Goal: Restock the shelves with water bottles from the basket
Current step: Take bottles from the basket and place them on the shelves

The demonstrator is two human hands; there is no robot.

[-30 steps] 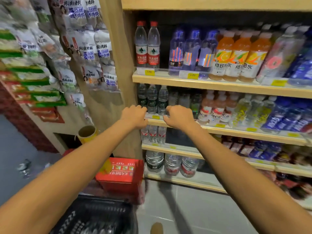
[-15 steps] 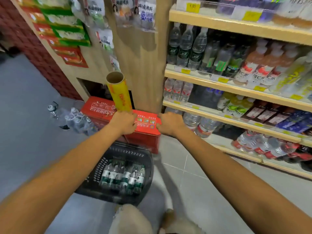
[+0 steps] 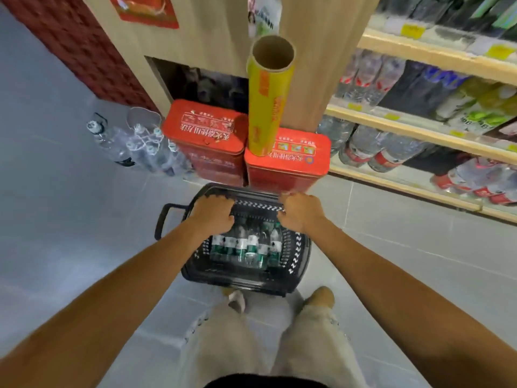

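A black plastic basket (image 3: 246,280) stands on the floor just in front of my feet. Inside it several small water bottles with green labels (image 3: 246,247) stand upright in a row. My left hand (image 3: 213,217) hovers over the far left of the basket, fingers loosely curled downward, holding nothing. My right hand (image 3: 301,213) hovers over the far right in the same pose, just above the bottle tops. The wooden shelves (image 3: 419,133) with rows of bottled drinks run along the right.
Two red tins (image 3: 288,155) sit on the floor right behind the basket, with a yellow cardboard roll (image 3: 268,99) leaning upright on them. A wrapped pack of clear bottles (image 3: 134,144) lies at the left. Grey tiled floor lies to either side.
My view has swung down from the shelves to the floor. Both hands came down from the shelf edge, past the red tins, to just above the basket's bottles.
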